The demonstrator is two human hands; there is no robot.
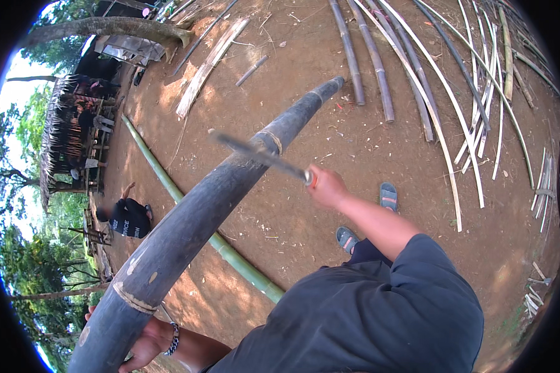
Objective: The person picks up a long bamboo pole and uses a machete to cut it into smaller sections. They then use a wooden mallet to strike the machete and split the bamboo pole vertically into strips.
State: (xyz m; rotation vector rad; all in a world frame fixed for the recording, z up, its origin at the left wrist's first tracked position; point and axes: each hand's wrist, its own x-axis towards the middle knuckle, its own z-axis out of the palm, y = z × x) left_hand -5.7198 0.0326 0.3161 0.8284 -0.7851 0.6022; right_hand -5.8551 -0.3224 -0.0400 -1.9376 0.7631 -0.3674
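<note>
Starting at the left, I am watching the left hand (148, 343), a beaded bracelet (175, 339) at its wrist, cupping the underside of the thick butt end of a dark bamboo pole (193, 217); the fingers are curled up around the pole's lower side, though I cannot tell how far they are wrapping it, since the pole is hiding most of them. From that grip the pole is running up and away to the right, its thin far end pointing toward the ground ahead, and it seems to be propped like this so the length is lying steady and at a working angle. Beyond the hand, farther left, another person in a dark shirt (129, 217) is crouching on the bare earth, well apart from the pole, and a long green bamboo stem (186, 205) is lying on the ground beneath the pole. Moving right, the right hand (325, 185) is closed tight around the handle of a long knife (261, 155), whose blurred blade is crossing the pole at a pale ring node, apparently touching it; I judge the blade is being held across the stem to trim at that node. Below this hand two sandalled feet (367, 217) are standing on the dirt. Farthest right, split bamboo strips (454, 118) are lying fanned out, well clear of both grips.
</note>
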